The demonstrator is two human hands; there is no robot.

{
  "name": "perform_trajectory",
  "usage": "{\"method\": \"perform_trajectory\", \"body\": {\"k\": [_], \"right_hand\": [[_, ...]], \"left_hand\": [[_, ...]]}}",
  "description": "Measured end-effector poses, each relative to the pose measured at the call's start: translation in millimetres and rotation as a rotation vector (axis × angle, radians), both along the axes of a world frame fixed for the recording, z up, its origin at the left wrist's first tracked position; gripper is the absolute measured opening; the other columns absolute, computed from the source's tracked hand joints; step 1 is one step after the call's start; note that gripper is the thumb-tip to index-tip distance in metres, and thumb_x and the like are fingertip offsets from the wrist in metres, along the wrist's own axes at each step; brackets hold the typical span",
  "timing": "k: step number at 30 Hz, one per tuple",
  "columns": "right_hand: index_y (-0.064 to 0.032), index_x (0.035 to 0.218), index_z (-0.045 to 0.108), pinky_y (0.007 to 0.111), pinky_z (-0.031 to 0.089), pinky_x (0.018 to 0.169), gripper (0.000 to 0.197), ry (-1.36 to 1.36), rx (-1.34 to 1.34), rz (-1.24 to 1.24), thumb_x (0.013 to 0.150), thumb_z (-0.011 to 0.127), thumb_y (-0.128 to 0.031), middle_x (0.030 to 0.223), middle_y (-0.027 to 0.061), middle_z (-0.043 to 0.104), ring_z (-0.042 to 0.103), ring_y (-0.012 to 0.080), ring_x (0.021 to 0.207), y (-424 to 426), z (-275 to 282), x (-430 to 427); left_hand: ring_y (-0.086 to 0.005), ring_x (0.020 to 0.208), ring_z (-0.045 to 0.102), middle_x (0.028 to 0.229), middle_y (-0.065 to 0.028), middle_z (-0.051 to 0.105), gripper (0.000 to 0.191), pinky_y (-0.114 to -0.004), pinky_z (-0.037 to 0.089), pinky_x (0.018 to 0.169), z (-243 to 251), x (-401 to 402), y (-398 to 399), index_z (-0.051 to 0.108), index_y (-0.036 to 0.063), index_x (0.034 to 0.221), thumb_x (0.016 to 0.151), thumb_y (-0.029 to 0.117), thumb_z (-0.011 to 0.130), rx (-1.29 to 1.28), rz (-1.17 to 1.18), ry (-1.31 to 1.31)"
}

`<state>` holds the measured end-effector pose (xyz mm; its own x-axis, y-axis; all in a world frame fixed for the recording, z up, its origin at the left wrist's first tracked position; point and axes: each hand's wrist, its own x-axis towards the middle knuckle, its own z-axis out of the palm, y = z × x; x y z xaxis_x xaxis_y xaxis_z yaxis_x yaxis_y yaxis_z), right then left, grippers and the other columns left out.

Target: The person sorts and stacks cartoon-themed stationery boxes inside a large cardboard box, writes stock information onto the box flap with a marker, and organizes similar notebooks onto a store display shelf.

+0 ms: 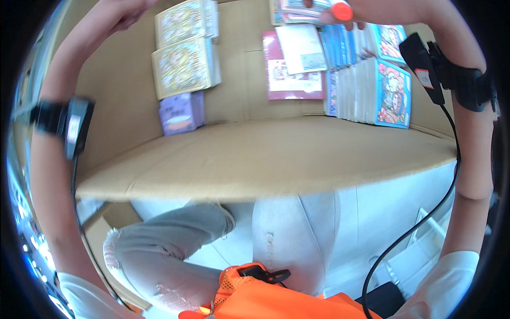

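Observation:
My right hand (pixel 354 14) is at the top right, holding a white tube-like item with an orange-red end (pixel 342 11) over packed stationery. Below it stand blue-edged packs with cartoon covers (pixel 393 93) in a row. Beside them a white sheet or packet (pixel 302 48) lies on a dark red flat pack (pixel 295 85). My left hand (pixel 133 12) reaches to the top left, partly cut off by the picture's edge; its fingers are not clear. Near it are yellow patterned packs (pixel 181 67) in a stack and a purple pack (pixel 179 113).
A large cardboard box (pixel 263 155) surrounds the goods, its near wall between them and my body. Black devices are strapped to my left forearm (pixel 77 127) and right forearm (pixel 424 69), with cables trailing. A white rack-like object (pixel 414 255) stands at the lower right.

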<state>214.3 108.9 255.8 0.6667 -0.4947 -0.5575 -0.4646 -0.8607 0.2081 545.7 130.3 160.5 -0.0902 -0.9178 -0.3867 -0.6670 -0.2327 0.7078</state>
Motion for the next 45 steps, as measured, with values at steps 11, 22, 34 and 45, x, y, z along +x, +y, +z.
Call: {"method": "perform_trajectory", "body": {"k": [11, 22, 34, 45], "right_hand": [[-0.0019, 0.122, 0.052, 0.032, 0.057, 0.051, 0.033, -0.145, 0.334, -0.362, 0.096, 0.057, -0.022, 0.091, 0.0152, 0.063, 0.068, 0.0189, 0.068, -15, -29, -32], [-0.0152, 0.116, 0.069, 0.021, 0.030, 0.059, 0.061, -0.998, 0.357, -0.422, 0.098, 0.033, -0.061, 0.077, -0.0026, 0.061, 0.030, 0.0060, 0.060, 31, 59, -21], [-0.0002, 0.106, 0.054, 0.023, 0.037, 0.061, 0.031, -1.710, 0.904, -0.270, 0.094, 0.051, -0.029, 0.078, 0.0047, 0.055, 0.046, 0.0093, 0.067, 311, 40, 146], [-0.0028, 0.088, 0.054, 0.020, 0.042, 0.064, 0.012, -1.689, 0.594, -0.833, 0.090, 0.064, -0.009, 0.078, 0.0007, 0.060, 0.051, 0.0034, 0.069, 406, -30, 172]], "left_hand": [[-0.0057, 0.079, 0.048, 0.089, 0.0023, 0.053, 0.016, -0.020, 0.037, 0.069, 135, -33, 247, 0.057, 0.0030, 0.104, 0.094, 0.016, 0.053, -0.428, 0.217, -0.059], [-0.0216, 0.117, 0.053, 0.126, -0.0134, 0.057, 0.055, -0.037, 0.039, 0.101, -31, -30, 405, 0.046, -0.0020, 0.133, 0.085, 0.022, 0.062, -0.242, 1.120, 0.605], [-0.0189, 0.100, 0.063, 0.109, -0.0112, 0.067, 0.043, -0.032, 0.049, 0.090, -47, 25, 380, 0.057, -0.0035, 0.121, 0.081, 0.010, 0.067, 0.062, 0.343, 0.886], [-0.0208, 0.118, 0.056, 0.129, -0.0111, 0.056, 0.058, -0.035, 0.045, 0.100, -41, 37, 399, 0.044, 0.0000, 0.136, 0.085, 0.010, 0.067, 0.230, 0.071, 1.438]]}}
